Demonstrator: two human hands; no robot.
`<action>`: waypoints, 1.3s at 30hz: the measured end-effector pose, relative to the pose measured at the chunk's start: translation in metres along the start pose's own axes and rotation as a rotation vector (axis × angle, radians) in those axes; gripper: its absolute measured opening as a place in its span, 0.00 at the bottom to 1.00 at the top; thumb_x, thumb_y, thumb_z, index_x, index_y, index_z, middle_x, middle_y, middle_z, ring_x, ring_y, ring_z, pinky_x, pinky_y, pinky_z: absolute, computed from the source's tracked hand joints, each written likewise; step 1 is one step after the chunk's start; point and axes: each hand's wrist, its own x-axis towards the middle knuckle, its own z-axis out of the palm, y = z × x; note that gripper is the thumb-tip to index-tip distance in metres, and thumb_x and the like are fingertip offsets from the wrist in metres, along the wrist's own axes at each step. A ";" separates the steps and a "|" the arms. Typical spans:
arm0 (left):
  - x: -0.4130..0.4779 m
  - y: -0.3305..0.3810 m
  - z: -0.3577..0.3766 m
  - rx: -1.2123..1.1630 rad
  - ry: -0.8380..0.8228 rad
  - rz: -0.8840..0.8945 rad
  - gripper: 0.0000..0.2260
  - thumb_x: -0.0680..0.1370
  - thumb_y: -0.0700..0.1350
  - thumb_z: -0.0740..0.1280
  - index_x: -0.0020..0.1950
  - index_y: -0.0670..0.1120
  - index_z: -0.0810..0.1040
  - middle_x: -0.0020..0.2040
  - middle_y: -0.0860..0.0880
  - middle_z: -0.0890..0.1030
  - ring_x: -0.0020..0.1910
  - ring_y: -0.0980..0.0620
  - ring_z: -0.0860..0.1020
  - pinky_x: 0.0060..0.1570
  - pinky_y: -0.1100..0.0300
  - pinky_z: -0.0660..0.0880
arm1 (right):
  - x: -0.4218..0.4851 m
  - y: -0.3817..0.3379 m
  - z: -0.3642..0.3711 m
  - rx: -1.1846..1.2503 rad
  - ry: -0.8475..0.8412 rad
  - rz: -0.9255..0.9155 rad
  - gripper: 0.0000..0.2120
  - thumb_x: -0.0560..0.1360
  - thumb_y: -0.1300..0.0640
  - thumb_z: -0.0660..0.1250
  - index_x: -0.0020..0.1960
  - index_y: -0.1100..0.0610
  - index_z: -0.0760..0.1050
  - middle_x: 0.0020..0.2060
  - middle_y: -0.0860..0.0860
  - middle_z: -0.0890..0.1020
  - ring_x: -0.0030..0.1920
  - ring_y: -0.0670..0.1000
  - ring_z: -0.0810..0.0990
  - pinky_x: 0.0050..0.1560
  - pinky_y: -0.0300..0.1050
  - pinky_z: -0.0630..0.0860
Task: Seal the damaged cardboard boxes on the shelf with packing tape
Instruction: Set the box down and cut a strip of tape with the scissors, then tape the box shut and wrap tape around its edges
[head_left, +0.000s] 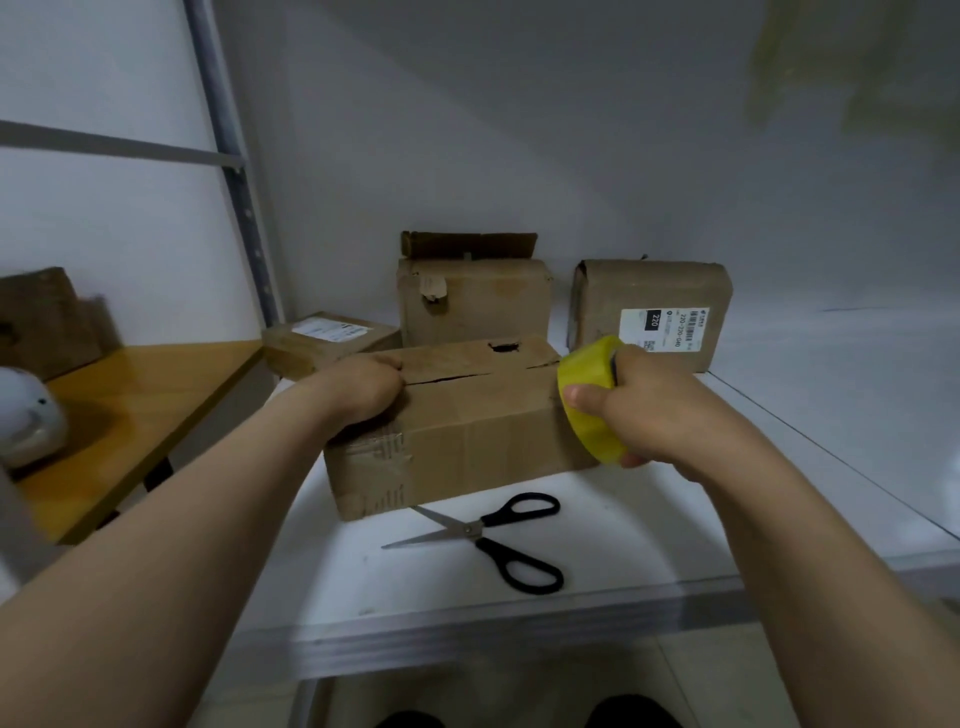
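Left hand (363, 389) is curled over the near box's (467, 431) top-left edge on the shelf (675, 525), right hand (649, 415) gripping the yellow tape roll (584, 364) at its right end, scissors (483, 535) just in front.

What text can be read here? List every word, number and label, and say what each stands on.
"220": white on a black patch, sideways, on the shipping label of the right rear box.
"220-220-G40": same label, beside the barcode; the last characters are uncertain.
The rest of that label is too small to read.
White label on the flat left box: blurred, unreadable.
Torn sticker on the middle rear box: unreadable.
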 end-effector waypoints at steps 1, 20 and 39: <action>-0.002 0.000 0.000 0.018 0.010 -0.001 0.15 0.85 0.48 0.55 0.65 0.48 0.77 0.58 0.46 0.79 0.57 0.47 0.77 0.63 0.51 0.71 | 0.002 0.001 0.003 0.003 0.026 0.002 0.19 0.80 0.43 0.65 0.61 0.56 0.69 0.47 0.52 0.76 0.44 0.58 0.83 0.52 0.60 0.82; -0.015 -0.043 0.004 -0.287 0.227 -0.179 0.41 0.70 0.60 0.75 0.75 0.46 0.61 0.71 0.40 0.66 0.68 0.37 0.69 0.69 0.40 0.70 | 0.007 0.029 0.019 -0.531 0.083 0.098 0.07 0.78 0.52 0.62 0.41 0.51 0.70 0.44 0.49 0.78 0.45 0.55 0.75 0.42 0.45 0.68; -0.042 -0.064 -0.013 -0.135 0.154 -0.215 0.39 0.73 0.65 0.70 0.78 0.51 0.61 0.73 0.41 0.70 0.68 0.37 0.72 0.69 0.41 0.69 | -0.021 -0.004 0.037 -0.796 -0.511 -0.226 0.08 0.80 0.54 0.62 0.59 0.53 0.73 0.48 0.50 0.76 0.45 0.50 0.74 0.41 0.42 0.71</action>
